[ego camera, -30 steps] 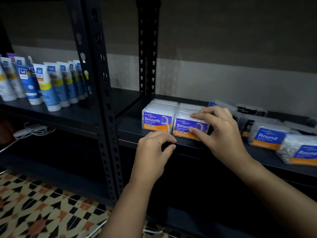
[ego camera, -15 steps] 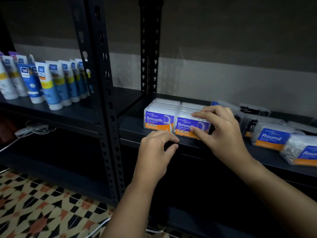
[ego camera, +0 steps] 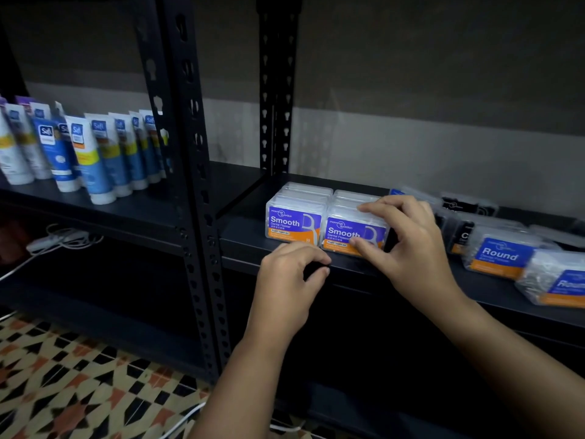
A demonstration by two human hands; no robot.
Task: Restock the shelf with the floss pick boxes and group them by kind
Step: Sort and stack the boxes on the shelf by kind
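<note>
right hand (ego camera: 408,248) pinches the front smooth box (ego camera: 353,236); left hand (ego camera: 289,280) curled, holding nothing (at its 7 o'clock). square it flush with its neighbour.

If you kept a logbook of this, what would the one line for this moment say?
right hand: grips front right Smooth box | left hand: curled at shelf edge, holding nothing | Round boxes: loose at right
</note>
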